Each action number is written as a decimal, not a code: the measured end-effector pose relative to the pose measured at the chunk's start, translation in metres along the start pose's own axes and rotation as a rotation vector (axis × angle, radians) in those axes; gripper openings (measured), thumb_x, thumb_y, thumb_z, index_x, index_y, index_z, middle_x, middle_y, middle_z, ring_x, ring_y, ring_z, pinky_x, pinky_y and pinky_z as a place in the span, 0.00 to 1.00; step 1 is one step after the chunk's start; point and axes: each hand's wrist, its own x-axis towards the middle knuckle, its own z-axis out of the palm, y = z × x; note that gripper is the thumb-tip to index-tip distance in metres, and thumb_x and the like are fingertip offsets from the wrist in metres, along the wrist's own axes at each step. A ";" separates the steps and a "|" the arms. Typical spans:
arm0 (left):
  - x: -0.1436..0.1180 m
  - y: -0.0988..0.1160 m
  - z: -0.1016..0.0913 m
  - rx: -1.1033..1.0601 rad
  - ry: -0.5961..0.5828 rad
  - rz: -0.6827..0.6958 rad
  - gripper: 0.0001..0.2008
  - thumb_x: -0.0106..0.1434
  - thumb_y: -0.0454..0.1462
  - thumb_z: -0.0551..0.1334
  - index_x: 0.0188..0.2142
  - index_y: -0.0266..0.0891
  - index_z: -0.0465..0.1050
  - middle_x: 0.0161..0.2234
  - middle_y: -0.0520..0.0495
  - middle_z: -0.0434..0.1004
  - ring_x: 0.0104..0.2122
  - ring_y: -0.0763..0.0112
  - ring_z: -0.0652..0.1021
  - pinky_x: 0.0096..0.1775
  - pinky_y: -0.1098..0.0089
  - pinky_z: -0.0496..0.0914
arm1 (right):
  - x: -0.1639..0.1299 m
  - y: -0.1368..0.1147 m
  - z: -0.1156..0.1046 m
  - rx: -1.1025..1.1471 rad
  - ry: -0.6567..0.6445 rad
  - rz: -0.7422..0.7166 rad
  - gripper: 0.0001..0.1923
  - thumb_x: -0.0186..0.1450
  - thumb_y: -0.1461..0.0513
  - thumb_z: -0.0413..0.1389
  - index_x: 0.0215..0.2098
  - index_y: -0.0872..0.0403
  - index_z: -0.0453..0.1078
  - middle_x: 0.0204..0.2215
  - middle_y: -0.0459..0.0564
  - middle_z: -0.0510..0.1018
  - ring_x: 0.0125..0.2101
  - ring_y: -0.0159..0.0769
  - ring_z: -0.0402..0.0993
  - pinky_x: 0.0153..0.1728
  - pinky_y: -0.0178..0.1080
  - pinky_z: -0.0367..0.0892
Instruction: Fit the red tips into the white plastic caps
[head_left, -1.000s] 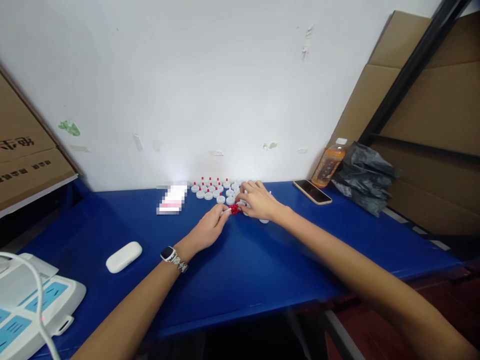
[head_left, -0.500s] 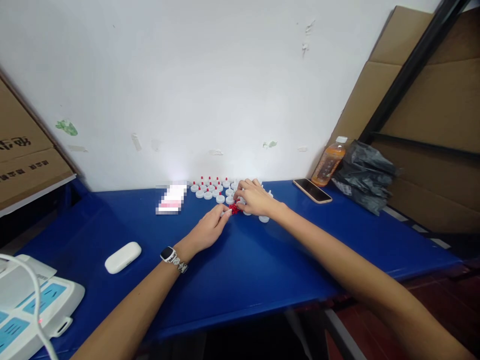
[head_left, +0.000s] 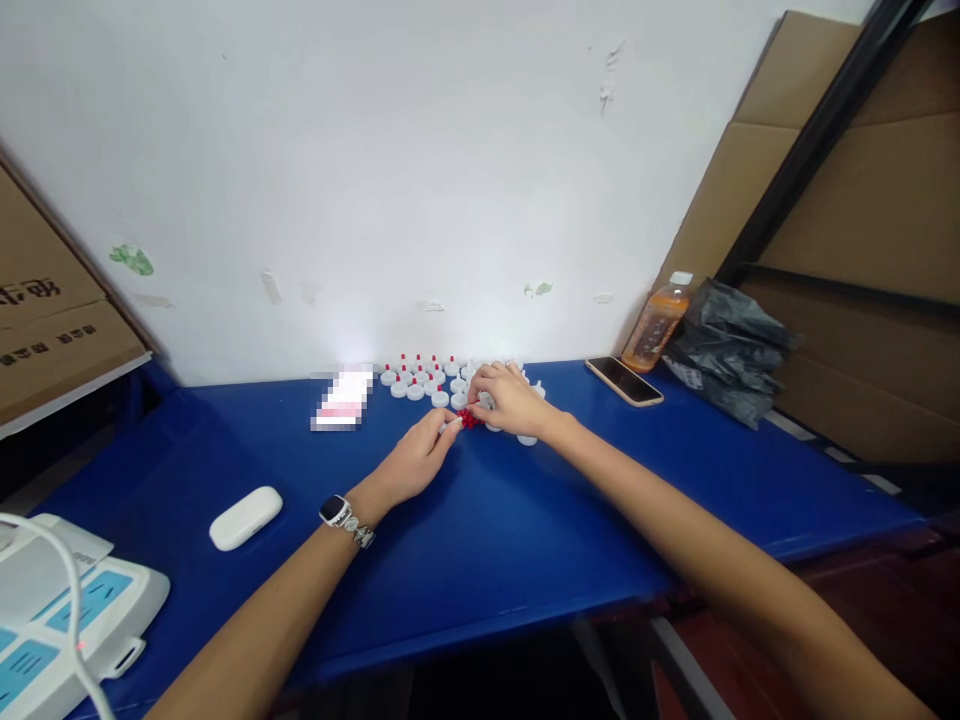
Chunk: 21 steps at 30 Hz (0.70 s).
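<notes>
Head view: our left hand (head_left: 416, 462) and right hand (head_left: 512, 402) meet at a small pile of red pieces (head_left: 468, 419) on the blue table (head_left: 525, 540), fingertips pinched; what each grips we cannot tell. White caps (head_left: 420, 380) sit just behind.

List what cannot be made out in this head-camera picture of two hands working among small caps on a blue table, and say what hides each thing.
- Head view: whatever the left hand pinches at the small red pieces is too small to make out.
- The right hand covers some of the white caps.
- The flat item behind is blurred out.
- The white device is cut off by the left edge.
- The bottle label is too small to read.
</notes>
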 end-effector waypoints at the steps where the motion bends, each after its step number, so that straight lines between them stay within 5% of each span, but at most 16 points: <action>1: 0.000 0.000 0.000 -0.007 0.004 0.002 0.18 0.73 0.50 0.45 0.42 0.41 0.66 0.35 0.50 0.72 0.35 0.68 0.72 0.40 0.66 0.65 | -0.001 -0.001 -0.001 0.145 0.016 0.033 0.05 0.64 0.61 0.58 0.35 0.55 0.74 0.36 0.52 0.78 0.40 0.39 0.70 0.45 0.42 0.60; 5: -0.001 0.003 -0.001 -0.051 0.028 0.005 0.18 0.73 0.49 0.44 0.40 0.41 0.64 0.32 0.51 0.69 0.32 0.69 0.71 0.38 0.67 0.64 | -0.007 -0.008 -0.007 0.765 0.038 0.204 0.11 0.62 0.55 0.60 0.34 0.56 0.74 0.27 0.48 0.79 0.28 0.33 0.73 0.32 0.36 0.65; 8: -0.002 0.006 -0.001 -0.096 0.073 0.003 0.17 0.74 0.49 0.43 0.38 0.42 0.61 0.30 0.53 0.67 0.30 0.71 0.70 0.37 0.68 0.64 | -0.011 -0.018 -0.010 0.997 0.161 0.312 0.16 0.57 0.51 0.64 0.32 0.56 0.75 0.25 0.48 0.79 0.25 0.31 0.71 0.28 0.35 0.64; 15: -0.005 0.008 0.004 -0.206 0.013 -0.119 0.13 0.71 0.49 0.49 0.44 0.43 0.58 0.30 0.55 0.66 0.28 0.72 0.68 0.32 0.69 0.64 | -0.027 -0.040 0.014 1.257 0.210 0.439 0.17 0.54 0.51 0.67 0.29 0.56 0.75 0.23 0.47 0.79 0.22 0.28 0.67 0.27 0.34 0.62; 21: -0.007 0.013 0.005 -0.134 -0.023 -0.033 0.13 0.71 0.47 0.50 0.48 0.42 0.57 0.34 0.52 0.71 0.30 0.70 0.71 0.37 0.67 0.66 | -0.031 -0.042 0.020 1.287 0.226 0.478 0.17 0.52 0.52 0.69 0.28 0.57 0.74 0.22 0.47 0.78 0.22 0.27 0.66 0.26 0.33 0.60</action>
